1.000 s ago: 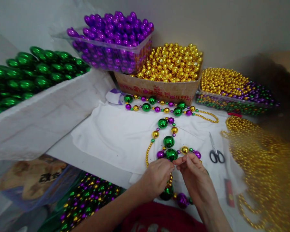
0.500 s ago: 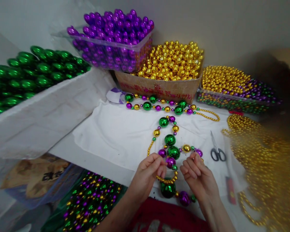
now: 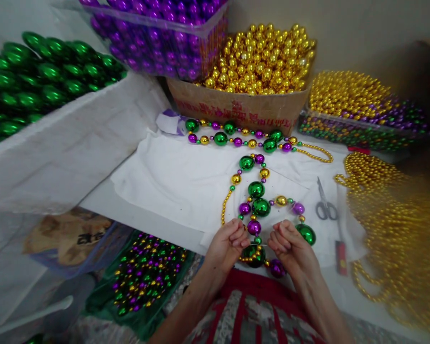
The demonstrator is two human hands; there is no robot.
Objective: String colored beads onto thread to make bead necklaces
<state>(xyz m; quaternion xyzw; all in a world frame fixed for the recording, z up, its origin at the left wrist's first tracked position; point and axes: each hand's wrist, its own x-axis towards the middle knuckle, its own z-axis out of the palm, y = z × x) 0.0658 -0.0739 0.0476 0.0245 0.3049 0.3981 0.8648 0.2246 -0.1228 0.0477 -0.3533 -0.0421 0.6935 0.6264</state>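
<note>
My left hand (image 3: 230, 241) and my right hand (image 3: 288, 243) are both closed, a short way apart at the table's near edge. A thin pale string (image 3: 261, 245) runs taut between them, pinched at each end. Around and behind them lies a bead necklace (image 3: 256, 190) of green, purple and gold balls, with a strand of small gold beads (image 3: 225, 203) on its left side. A large green ball (image 3: 306, 234) sits just right of my right hand. Another green ball (image 3: 255, 258) and a purple ball (image 3: 277, 268) lie below the string, partly hidden.
Behind lies a second necklace (image 3: 220, 138) on white cloth (image 3: 157, 177). Scissors (image 3: 325, 200) and a red-and-black tool (image 3: 340, 258) lie right, beside gold bead strands (image 3: 397, 229). A foam box (image 3: 75, 143), a purple-ball tub (image 3: 165, 24) and a cardboard box (image 3: 232, 105) stand around.
My hands have closed into tighter grips, and a taut string now shows between them. The camera view has tilted down, so the boxes sit higher in the picture.
</note>
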